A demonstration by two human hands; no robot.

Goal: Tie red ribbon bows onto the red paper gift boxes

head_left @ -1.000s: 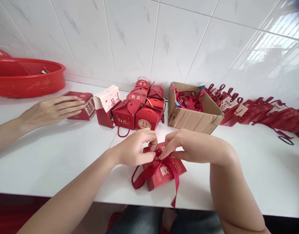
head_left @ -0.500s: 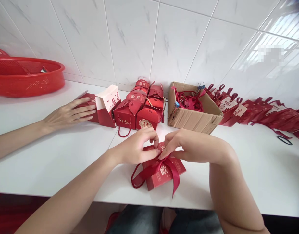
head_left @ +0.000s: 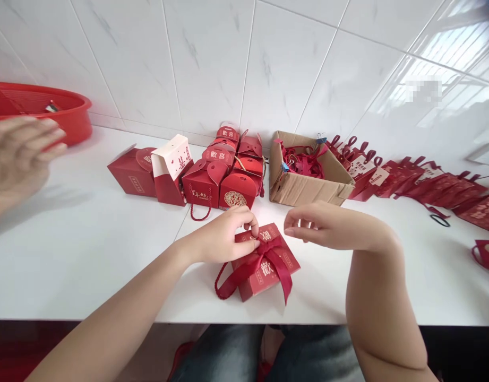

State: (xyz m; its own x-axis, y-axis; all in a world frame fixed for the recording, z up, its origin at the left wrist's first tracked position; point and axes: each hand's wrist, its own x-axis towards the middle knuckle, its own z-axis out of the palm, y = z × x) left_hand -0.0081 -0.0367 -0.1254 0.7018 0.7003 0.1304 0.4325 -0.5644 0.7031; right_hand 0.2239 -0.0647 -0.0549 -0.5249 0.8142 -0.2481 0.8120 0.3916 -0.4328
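Observation:
A red gift box (head_left: 286,257) with gold characters lies on the white table in front of me. Across it sits a dark red ribbon (head_left: 270,249) tied in a bow, its two tails hanging toward the table edge. My left hand (head_left: 226,236) pinches the ribbon at the bow's left side with thumb and fingers; the fingertips are partly hidden. Off to the right of the box, my right hand (head_left: 324,225) hovers with loosely bent fingers and nothing in them. A twisted red cord handle (head_left: 219,284) loops out at the box's left.
Several red boxes (head_left: 204,183) stand by the tiled wall. A cardboard box (head_left: 308,193) holds loose ribbons. Red bags (head_left: 439,185) line the right, near a black ring (head_left: 439,220). Another person's blurred hand (head_left: 21,159) is beside the red basket (head_left: 79,122).
My right hand has let go of the bow and moved right; my left stays at it. The other person's hand has left the red box and swung left toward the basket. The view shifted slightly.

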